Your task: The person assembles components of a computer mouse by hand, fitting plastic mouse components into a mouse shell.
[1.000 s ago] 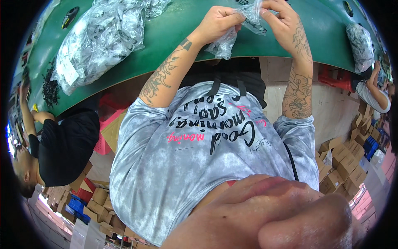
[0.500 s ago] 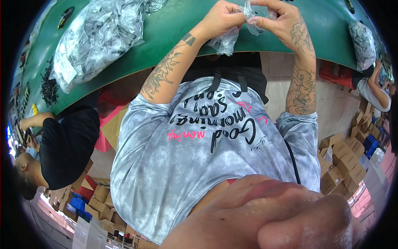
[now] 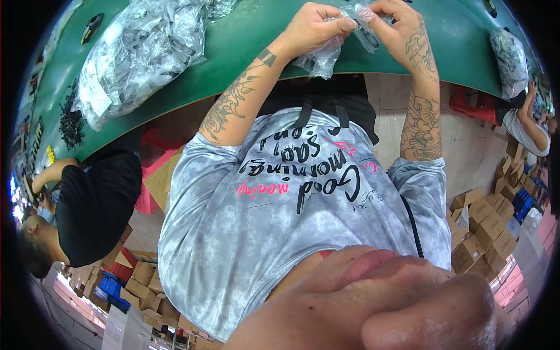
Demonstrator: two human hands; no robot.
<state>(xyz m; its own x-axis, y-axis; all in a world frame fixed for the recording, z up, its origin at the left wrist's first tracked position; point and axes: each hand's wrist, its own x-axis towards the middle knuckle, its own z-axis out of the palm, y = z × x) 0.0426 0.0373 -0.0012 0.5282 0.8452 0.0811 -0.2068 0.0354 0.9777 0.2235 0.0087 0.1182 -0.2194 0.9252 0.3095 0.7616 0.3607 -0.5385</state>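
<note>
A crumpled clear plastic bag (image 3: 321, 60) is stretched between my two hands above the near edge of the green table (image 3: 245, 44). My left hand (image 3: 312, 28) is closed on one part of it, thumb pressed over the plastic, and a loose end hangs below the fingers. On the other side my right hand (image 3: 402, 28) pinches the bag's upper part between thumb and fingers. What the bag contains, if anything, I cannot make out. To the left of my left hand lies a large clear bag (image 3: 143, 55) full of small dark and clear-wrapped pieces.
A pile of small black parts (image 3: 71, 125) and a black tool-like item (image 3: 91, 27) lie at the table's left. Another filled clear bag (image 3: 509, 61) sits at the right. Co-workers sit at both sides, one in a black shirt (image 3: 96, 204). Cardboard boxes (image 3: 484, 233) stand behind.
My right hand has shifted slightly, pulling the plastic a little away from my left hand. The left hand keeps its grip almost in place.
</note>
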